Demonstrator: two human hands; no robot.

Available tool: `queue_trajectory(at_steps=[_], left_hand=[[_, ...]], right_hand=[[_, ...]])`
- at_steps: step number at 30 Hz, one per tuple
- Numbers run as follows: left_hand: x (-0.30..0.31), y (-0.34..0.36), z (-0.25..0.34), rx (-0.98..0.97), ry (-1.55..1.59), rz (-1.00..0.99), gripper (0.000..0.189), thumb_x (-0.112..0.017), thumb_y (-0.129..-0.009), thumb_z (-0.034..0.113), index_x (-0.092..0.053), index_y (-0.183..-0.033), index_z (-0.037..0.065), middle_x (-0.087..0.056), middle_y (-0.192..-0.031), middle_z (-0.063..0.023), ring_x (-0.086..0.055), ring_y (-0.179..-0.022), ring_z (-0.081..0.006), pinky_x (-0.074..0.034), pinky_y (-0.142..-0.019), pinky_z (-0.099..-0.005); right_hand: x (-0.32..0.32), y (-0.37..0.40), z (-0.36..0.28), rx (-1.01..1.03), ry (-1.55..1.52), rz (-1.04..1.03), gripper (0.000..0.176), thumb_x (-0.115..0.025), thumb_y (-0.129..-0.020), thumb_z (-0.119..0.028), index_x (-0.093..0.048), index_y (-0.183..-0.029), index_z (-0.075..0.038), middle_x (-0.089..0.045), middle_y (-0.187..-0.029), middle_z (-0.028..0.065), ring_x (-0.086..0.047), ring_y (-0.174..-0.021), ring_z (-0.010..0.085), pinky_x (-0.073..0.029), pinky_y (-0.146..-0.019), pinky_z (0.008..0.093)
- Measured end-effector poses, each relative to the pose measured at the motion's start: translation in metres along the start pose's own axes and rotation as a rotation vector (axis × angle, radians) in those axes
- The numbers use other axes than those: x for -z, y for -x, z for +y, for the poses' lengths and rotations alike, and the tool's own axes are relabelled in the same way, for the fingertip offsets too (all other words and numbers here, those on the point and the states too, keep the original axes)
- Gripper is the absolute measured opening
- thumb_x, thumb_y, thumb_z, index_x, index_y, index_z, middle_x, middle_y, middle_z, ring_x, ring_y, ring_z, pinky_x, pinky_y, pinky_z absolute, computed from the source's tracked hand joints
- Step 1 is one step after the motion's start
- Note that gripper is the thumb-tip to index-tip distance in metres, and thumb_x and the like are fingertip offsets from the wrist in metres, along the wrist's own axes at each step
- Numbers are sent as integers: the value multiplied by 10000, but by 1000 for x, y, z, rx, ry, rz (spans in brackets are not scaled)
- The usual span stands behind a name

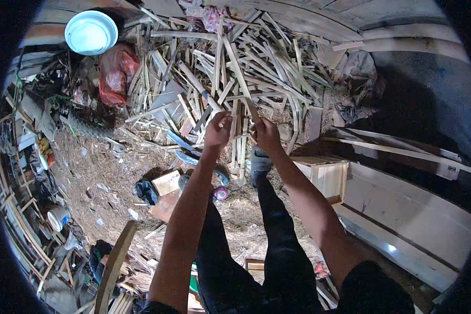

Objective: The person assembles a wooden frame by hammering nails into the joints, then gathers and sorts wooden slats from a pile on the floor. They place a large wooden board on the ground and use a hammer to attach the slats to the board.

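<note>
Head view: one long wooden strip (238, 70), held over the far middle of the scene, its near end in the right hand (267, 135), its far length slanting away and to the left above a heap of wooden strips (282, 65).

Appearance: pale, narrow, straight-edged; lighter toward the far end, browner and shaded close to the grip. Surface seemingly bare, unpainted; finer grain too small to read.

Fingers: right, wrapped around the near end of the strip. Left hand (217, 132), just left of it: fingers curled, thumb near the fingertips; cannot tell whether anything is pinched there.

Handling (judged): light for its length, stiff along it, perhaps slightly springy; dry and rough rather than slippery; liable to splinter, and thin enough to snap under a hard bend. Best hold: the bare near end for control, or around the middle for balance, keeping off ragged edges.

Surroundings: white basin (91, 33) and red plastic bag (118, 78), far left; light wooden box (324, 175), right; littered floor (104, 167), left.
</note>
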State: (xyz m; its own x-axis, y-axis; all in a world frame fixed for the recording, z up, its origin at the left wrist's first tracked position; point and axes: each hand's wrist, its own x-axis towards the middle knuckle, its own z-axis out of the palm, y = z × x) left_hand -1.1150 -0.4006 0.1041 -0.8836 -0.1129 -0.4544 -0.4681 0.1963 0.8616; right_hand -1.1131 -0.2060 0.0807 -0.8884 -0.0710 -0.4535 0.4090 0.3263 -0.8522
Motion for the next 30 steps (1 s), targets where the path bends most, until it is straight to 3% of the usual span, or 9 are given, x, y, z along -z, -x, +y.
queue_trajectory(at_steps=[2, 5, 9, 16, 20, 24, 25, 28, 30], left_hand=[[-4, -1, -35, 39, 123, -5, 278, -601, -934, 189, -647, -1142, 11, -706, -1006, -156, -663, -971, -210, -499, -874, -326], [-10, 10, -41, 3, -179, 10, 275, -602, -934, 186, -652, -1123, -7, -703, -986, -171, -680, -955, -244, -514, -848, -344], [-26, 14, -92, -118, -201, -55, 262, -620, -929, 193, -658, -1108, 7, -703, -994, -191, -696, -935, -296, -538, -804, -385], [-62, 9, -58, -68, -181, -89, 276, -610, -928, 210, -646, -1120, 15, -703, -974, -199, -689, -945, -334, -532, -818, -404], [-72, -4, -28, -23, -249, -37, 302, -606, -928, 219, -633, -1126, -7, -698, -993, -211, -685, -967, -335, -523, -835, -390], [-72, -14, -20, -73, -143, -64, 298, -615, -928, 207, -639, -1121, -18, -698, -1010, -218, -689, -963, -319, -523, -825, -385], [-73, -14, -20, -58, -131, -56, 286, -612, -930, 196, -646, -1119, -15, -697, -992, -221, -693, -939, -327, -531, -801, -385], [-69, -8, -31, -95, -143, 21, 276, -607, -933, 194, -643, -1100, -23, -689, -949, -228, -694, -896, -345, -540, -767, -391], [-62, -2, -58, -173, -171, 54, 263, -603, -934, 193, -637, -1074, -27, -679, -924, -241, -688, -868, -367, -545, -745, -400]], right_hand=[[-3, -8, 33, -18, -35, 46, 321, -498, -1026, -264, -630, -981, 26, -635, -704, 63, -586, -560, 111, -473, -525, 278], [6, -17, 55, -65, 13, 41, 319, -495, -1031, -266, -642, -987, 13, -630, -683, 57, -587, -564, 104, -477, -526, 273], [21, -22, 61, -66, -95, 64, 257, -495, -1004, -209, -611, -928, 7, -677, -709, 98, -655, -638, 188, -502, -575, 340], [60, -25, 27, -17, -139, 6, 305, -488, -1025, -254, -631, -952, 5, -636, -696, 73, -631, -637, 159, -497, -593, 302], [61, -44, 35, 5, -332, 58, 273, -527, -1014, -254, -615, -1062, 0, -678, -854, 106, -656, -741, 145, -512, -662, 301], [55, -66, 92, 9, 335, 257, 507, -683, -905, -346, -537, -1200, 40, -677, -921, 208, -676, -868, 370, -535, -745, 439], [62, -65, 90, -37, 263, 171, 590, -725, -859, -365, -518, -1202, 68, -652, -973, 280, -643, -934, 447, -520, -778, 495], [52, -67, 110, 300, 537, 249, 524, -704, -887, -336, -538, -1247, 6, -655, -1044, 223, -679, -880, 342, -529, -749, 440], [51, -57, 87, 148, 492, 108, 492, -711, -864, -321, -542, -1181, 15, -642, -976, 225, -652, -865, 382, -513, -756, 469]])
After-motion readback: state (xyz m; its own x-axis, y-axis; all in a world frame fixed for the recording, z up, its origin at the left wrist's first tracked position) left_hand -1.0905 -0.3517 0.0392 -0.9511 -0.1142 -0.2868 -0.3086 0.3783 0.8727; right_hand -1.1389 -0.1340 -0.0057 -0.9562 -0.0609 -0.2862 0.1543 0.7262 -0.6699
